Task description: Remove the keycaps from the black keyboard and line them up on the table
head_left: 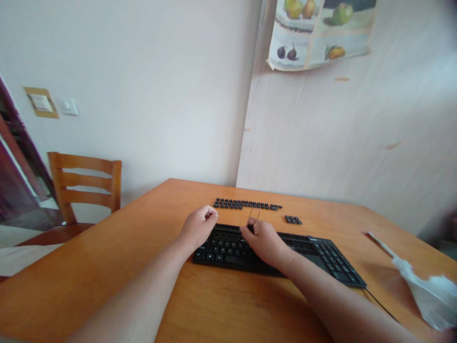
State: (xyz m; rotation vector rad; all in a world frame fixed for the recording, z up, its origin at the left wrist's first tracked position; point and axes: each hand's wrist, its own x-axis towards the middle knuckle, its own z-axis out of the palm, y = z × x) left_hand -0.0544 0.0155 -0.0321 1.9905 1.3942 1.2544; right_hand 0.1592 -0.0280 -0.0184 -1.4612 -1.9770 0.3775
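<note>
A black keyboard (323,257) lies on the orange wooden table (150,224). My left hand (198,226) rests curled in a loose fist at the keyboard's upper left corner, fingers closed. My right hand (264,240) sits over the keyboard's upper middle, pinching a thin wire keycap puller (253,216) that points up from the fingers. Beyond the keyboard, rows of removed black keycaps (246,205) lie in a line, with a small separate group of keycaps (293,219) to their right.
A wooden chair (84,183) stands at the table's left far side. A white plastic bag (424,288) lies at the right edge. The keyboard's cable (382,307) runs off toward the near right. Walls close the table's far side.
</note>
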